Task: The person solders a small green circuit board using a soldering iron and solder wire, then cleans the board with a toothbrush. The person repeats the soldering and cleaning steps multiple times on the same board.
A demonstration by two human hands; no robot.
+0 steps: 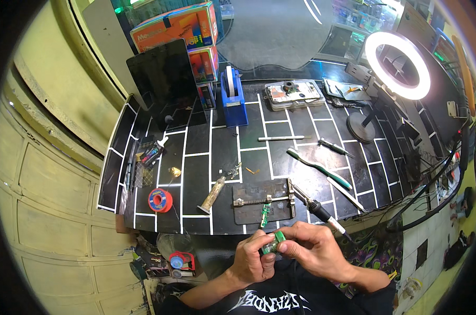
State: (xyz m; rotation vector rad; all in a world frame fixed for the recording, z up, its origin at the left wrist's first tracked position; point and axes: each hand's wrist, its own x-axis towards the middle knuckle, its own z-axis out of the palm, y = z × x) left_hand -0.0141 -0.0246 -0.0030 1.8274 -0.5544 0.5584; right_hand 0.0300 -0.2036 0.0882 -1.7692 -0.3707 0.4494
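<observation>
Close to my body, just off the table's front edge, my left hand [252, 257] and my right hand [317, 253] meet around a small green object [272, 245]. Fingertips of both hands pinch it from either side and cover much of it, so its exact kind is unclear. Just beyond my fingers, a narrow green circuit board [265, 214] lies by the near edge of a dark clamp holder [248, 212] with a metal rail. To its right rests a soldering iron [319, 210], and to its left a syringe [212, 196] of yellowish paste.
A red solder spool [154, 201] lies at the left. Rightward are a green toothbrush [320, 168], a white stick-like tool [346, 194] and a small screwdriver [334, 147]. Farther back stand a blue tape dispenser [234, 107], a dark tablet-like panel [164, 79] and a lit ring lamp [371, 60].
</observation>
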